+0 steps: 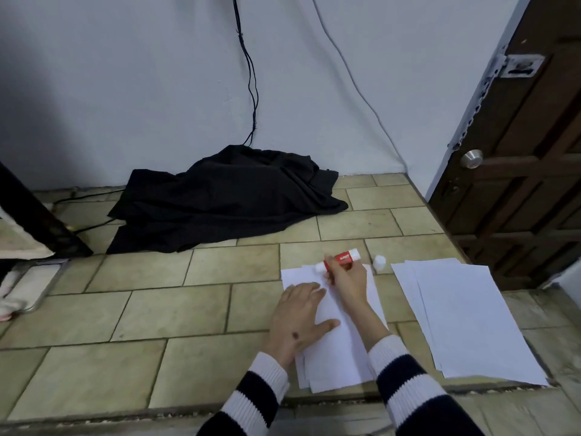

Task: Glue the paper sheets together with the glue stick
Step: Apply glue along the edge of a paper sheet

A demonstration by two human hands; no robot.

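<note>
**Glue stick at the top of the sheet**

Here, my right hand (pixel 347 275) has its fingers (pixel 330 265) wrapped around the red glue stick (pixel 341 259), which lies nearly level, its white tip pointing left over the far edge of the paper stack (pixel 333 347) in front of me. My left hand (pixel 297 322) rests flat on that stack, fingers spread wide and holding nothing, pressing the sheets against the tiled floor (pixel 157 309). The loose white cap (pixel 379 263) stands upright on the floor just beyond the stack's far right corner, apart from the stick. A second stack of sheets (pixel 465 316) lies to the right, near but not touching the first. Further off, a black cloth (pixel 226 199) is heaped against the wall (pixel 125 89), with dark cables (pixel 250 73) running down to it, and a brown door (pixel 534 152) stands at the right.
</note>
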